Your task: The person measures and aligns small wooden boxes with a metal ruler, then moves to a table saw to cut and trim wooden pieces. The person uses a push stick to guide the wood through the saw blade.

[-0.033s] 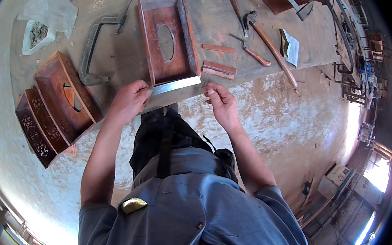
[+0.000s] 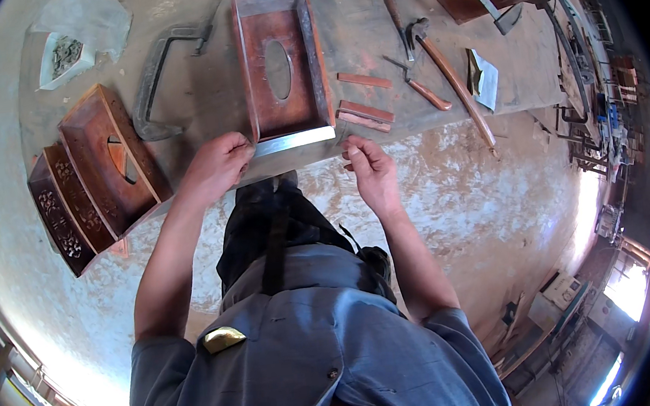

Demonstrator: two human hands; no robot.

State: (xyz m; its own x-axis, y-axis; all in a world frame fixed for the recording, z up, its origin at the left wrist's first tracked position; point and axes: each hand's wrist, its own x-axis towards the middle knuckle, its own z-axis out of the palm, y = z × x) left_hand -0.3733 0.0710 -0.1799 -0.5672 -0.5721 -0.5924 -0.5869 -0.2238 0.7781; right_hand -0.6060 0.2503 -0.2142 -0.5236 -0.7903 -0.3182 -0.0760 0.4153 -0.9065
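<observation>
A reddish-brown wooden box (image 2: 267, 106) with an oval hole in its bottom lies open side up near the bench's front edge. Its near side catches the light as a bright pale strip (image 2: 295, 140). At the box's near left corner is my left hand (image 2: 217, 167), fingers curled closed; what they hold, if anything, is hidden. My right hand (image 2: 373, 170) is just off the near right corner, thumb and fingertips pinched together. Something thin seems to show at those fingertips, too small to name. Beyond them lie small reddish wooden strips (image 2: 364, 80) on the bench.
Left of the box are a C-clamp (image 2: 146, 103), more carved wooden box parts (image 2: 93, 180) and a white tray of small dark pieces (image 2: 62, 76). To the right lie a hammer (image 2: 451, 79), a chisel (image 2: 393, 17), a small wooden-handled tool (image 2: 429, 95) and folded paper (image 2: 484, 79).
</observation>
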